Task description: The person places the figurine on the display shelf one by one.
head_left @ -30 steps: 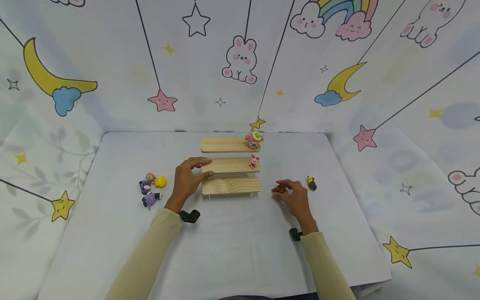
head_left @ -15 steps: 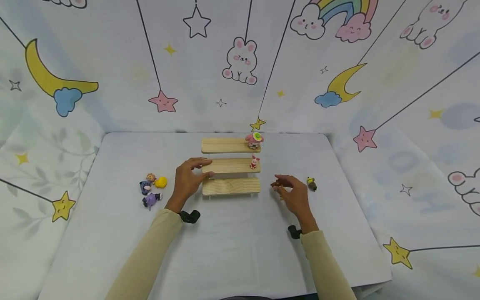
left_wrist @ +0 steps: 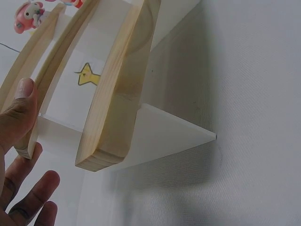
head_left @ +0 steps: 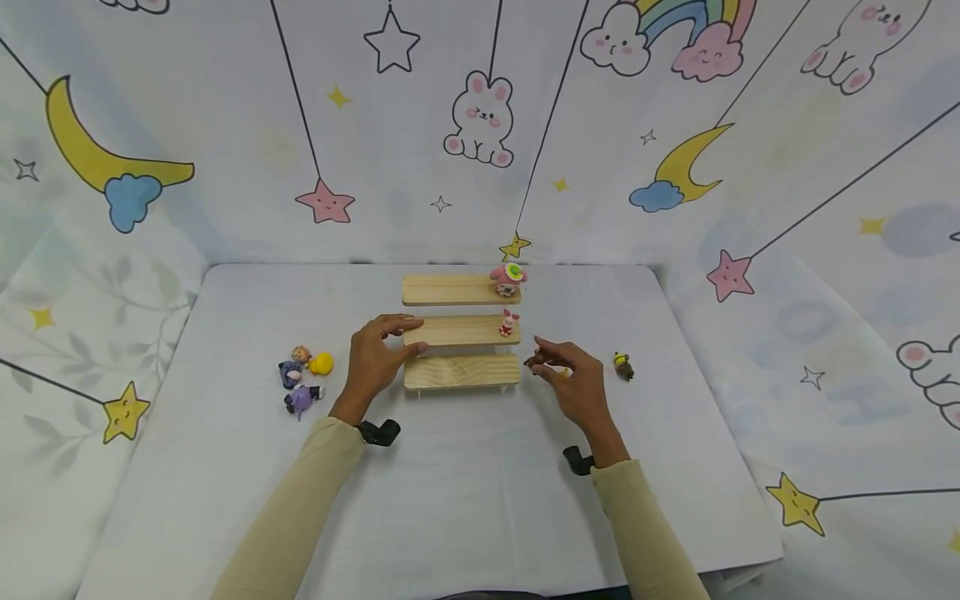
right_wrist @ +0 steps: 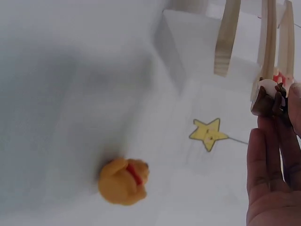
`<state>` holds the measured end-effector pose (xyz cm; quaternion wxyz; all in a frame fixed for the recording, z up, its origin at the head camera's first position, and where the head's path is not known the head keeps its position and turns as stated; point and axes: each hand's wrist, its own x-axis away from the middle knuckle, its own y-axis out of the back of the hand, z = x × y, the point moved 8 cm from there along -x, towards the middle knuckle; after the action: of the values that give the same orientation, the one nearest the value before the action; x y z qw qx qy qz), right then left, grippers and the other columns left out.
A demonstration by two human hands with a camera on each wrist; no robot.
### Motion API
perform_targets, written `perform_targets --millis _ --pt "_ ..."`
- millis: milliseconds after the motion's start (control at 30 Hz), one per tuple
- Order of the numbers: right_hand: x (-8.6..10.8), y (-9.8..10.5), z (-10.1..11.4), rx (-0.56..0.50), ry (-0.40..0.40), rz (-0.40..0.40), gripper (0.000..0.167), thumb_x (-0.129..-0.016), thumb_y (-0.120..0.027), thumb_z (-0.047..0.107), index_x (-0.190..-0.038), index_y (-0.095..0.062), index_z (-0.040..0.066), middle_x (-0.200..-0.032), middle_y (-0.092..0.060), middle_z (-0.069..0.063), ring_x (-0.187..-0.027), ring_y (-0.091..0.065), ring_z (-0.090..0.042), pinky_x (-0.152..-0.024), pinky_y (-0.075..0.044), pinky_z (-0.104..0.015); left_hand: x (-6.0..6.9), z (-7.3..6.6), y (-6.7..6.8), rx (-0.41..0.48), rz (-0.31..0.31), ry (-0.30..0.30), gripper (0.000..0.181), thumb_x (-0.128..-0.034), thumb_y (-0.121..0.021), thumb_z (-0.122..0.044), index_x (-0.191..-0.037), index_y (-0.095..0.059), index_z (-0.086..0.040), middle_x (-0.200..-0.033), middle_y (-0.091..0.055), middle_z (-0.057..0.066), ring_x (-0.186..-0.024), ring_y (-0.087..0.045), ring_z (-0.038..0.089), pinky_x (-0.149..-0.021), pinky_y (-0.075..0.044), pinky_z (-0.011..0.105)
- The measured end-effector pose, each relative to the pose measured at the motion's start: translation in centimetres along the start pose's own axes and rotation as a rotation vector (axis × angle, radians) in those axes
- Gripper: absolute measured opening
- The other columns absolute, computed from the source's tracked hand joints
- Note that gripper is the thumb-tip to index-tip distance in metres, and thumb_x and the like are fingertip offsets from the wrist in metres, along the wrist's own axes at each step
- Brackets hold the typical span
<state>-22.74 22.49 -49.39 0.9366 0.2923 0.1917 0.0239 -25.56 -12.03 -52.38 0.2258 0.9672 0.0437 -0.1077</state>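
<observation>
Left hand (head_left: 378,357), thumb and fingers pinching the left end of a 3-tier stand's middle wooden board (head_left: 457,330). Right hand (head_left: 577,383), fingertips grasping a brown figurine (right_wrist: 263,104) just beside the lowest wooden board (head_left: 461,372); nearby, 1 red-scarfed orange bear figurine (right_wrist: 117,183).

Carries, on a white surface (head_left: 450,500), a tiered wooden shelf (head_left: 459,331) at far middle, clustered figurines (head_left: 292,374) left, orange bear (right_wrist: 120,183) and yellow-and-brown figurine (head_left: 624,367) right.

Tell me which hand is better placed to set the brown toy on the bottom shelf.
Likely the right hand: it pinches the brown toy near the bottom shelf, while the left hand grips the middle shelf.
</observation>
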Motion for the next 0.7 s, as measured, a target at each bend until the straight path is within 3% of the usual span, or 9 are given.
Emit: perform_targets --millis 100,333,533,700 --pt "-0.1 -0.7 0.4 -0.014 0.002 0.008 0.054 -0.087 -0.085 0.009 -0.138 -0.073 0.020 -0.113 -0.078 -0.003 -0.104 -0.075 -0.018 -0.094 -0.056 -0.016 0.0 0.1 0.0 0.002 0.001 0.003 0.047 -0.0818 -0.092 -0.028 -0.127 -0.080 -0.022 -0.134 -0.074 0.003 -0.113 -0.067 0.028 -0.102 -0.052 0.053" --pt "-0.3 -2.3 1.1 -0.047 -0.035 0.021 0.048 -0.087 -0.086 0.011 -0.133 -0.075 0.021 -0.112 -0.079 -0.001 -0.105 -0.075 -0.019 -0.094 -0.061 -0.036 -0.1 0.3 0.0 0.004 0.003 0.012 0.047 -0.0825 -0.092 -0.029 -0.127 -0.080 -0.022 -0.135 -0.074 0.003 -0.113 -0.067 0.028 -0.102 -0.052 0.053" --pt "-0.4 -3.5 1.1 -0.052 -0.030 0.050 0.044 -0.087 -0.086 0.010 -0.129 -0.076 0.015 -0.110 -0.080 0.001 -0.103 -0.076 -0.016 -0.093 -0.060 -0.029 -0.1 0.2 0.0 0.003 0.005 0.019 0.047 -0.0820 -0.092 -0.028 -0.127 -0.080 -0.023 -0.135 -0.074 0.004 -0.114 -0.067 0.030 -0.103 -0.051 0.055" --pt "-0.3 -4.0 1.1 -0.049 -0.006 0.053 0.045 -0.086 -0.086 0.007 -0.129 -0.076 0.016 -0.109 -0.080 0.000 -0.102 -0.076 -0.017 -0.092 -0.061 -0.032 -0.1 0.2 0.0 0.009 0.006 0.026 0.047 -0.0820 -0.092 -0.028 -0.127 -0.080 -0.023 -0.135 -0.074 0.003 -0.115 -0.067 0.031 -0.104 -0.051 0.054"
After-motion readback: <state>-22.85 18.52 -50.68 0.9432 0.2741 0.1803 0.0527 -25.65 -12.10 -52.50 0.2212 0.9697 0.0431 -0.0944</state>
